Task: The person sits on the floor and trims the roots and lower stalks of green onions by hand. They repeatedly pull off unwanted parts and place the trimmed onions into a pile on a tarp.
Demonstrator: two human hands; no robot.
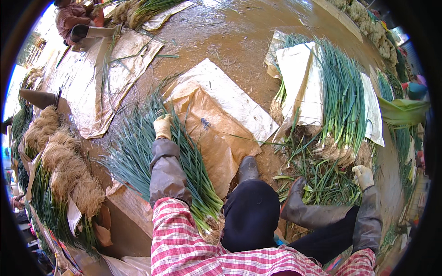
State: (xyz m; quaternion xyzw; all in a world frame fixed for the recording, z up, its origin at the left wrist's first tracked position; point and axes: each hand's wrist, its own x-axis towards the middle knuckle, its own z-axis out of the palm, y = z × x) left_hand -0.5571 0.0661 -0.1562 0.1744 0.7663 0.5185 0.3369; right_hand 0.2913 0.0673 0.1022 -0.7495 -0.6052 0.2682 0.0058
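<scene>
My left hand (163, 126), in a pale work glove, rests over the dark green leaves of a wide pile of green onions (138, 148). Its fingers look curled, and a thin bent strand shows at the fingertips; whether they grip it is unclear. White stem ends and roots of this pile lie beside my knee. My right hand (363, 176), gloved too, is low on the right, just below the hairy roots of a stacked bundle of green onions (345, 103). Nothing shows in its fingers, which are partly turned away. Loose trimmed leaves (331, 184) litter the ground to its left.
An orange-brown woven sack (207, 127) lies over a white sack (228, 96) ahead. White sacks (300, 82) separate the right-hand onions. Root-topped bundles (69, 169) stand at left. Another person (74, 20) sits far left beside a spread sack (100, 86). The brown floor (221, 41) is wet.
</scene>
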